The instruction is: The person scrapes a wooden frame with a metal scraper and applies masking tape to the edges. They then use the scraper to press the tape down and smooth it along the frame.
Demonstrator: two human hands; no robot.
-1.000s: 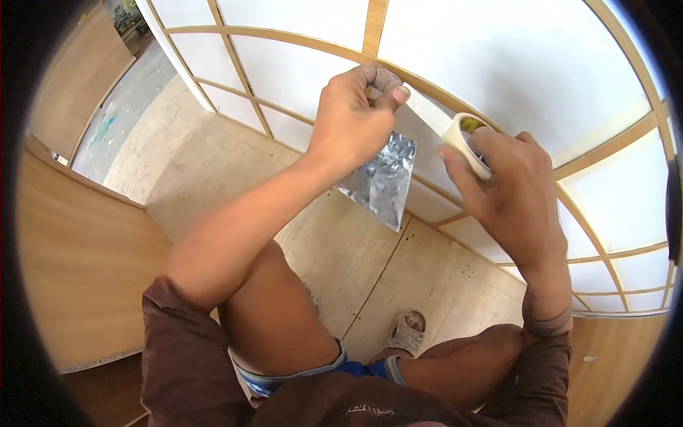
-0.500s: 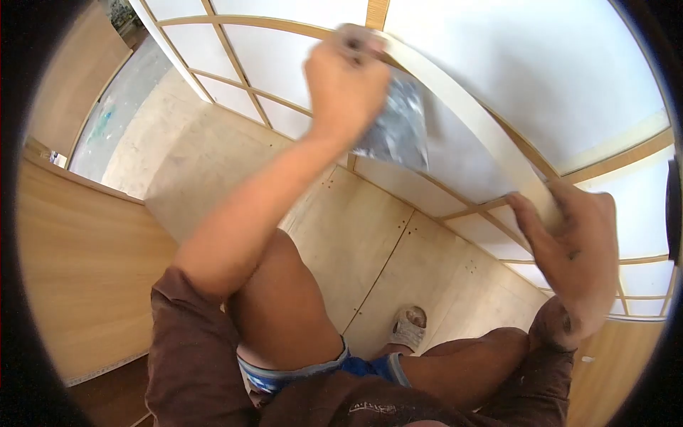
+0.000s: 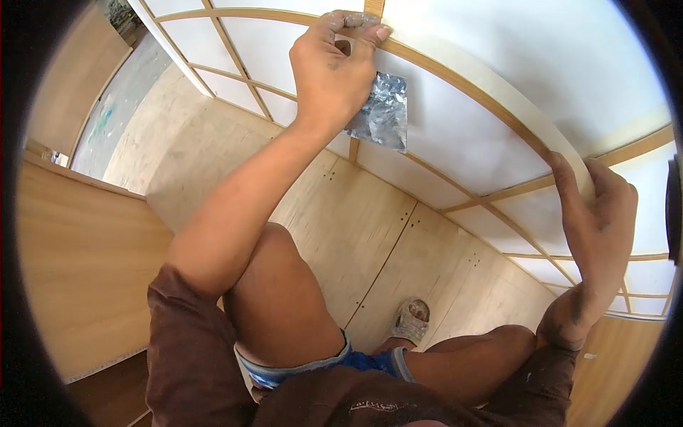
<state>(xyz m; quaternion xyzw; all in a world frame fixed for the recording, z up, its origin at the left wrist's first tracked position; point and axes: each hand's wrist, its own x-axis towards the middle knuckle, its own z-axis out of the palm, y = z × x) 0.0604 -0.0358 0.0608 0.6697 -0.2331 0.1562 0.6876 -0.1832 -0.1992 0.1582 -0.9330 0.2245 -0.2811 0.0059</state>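
My left hand (image 3: 334,67) is closed at the upper middle, with a scraper (image 3: 384,114) in it. The scraper's square, grey-smeared metal blade hangs below the fingers, and its handle is mostly hidden. The thumb and fingertips of this hand press at a wooden bar (image 3: 469,89) of the panel. A pale, flexible strip (image 3: 525,110) runs along the bar's upper edge. My right hand (image 3: 601,213) pinches the strip's far end between thumb and fingers at the right. The strip's left end is hard to make out near my left fingertips.
White panels in a wooden lattice (image 3: 245,75) form the wall ahead. Jointed plywood (image 3: 370,220) covers the floor under my sandalled foot (image 3: 411,320). A wooden board (image 3: 85,263) stands at the left, and a dark object (image 3: 674,210) is at the right edge.
Both hands have moved: the left slightly left and up, the right to the right and up. The strip, bowed out before, now lies close along the wooden bar.
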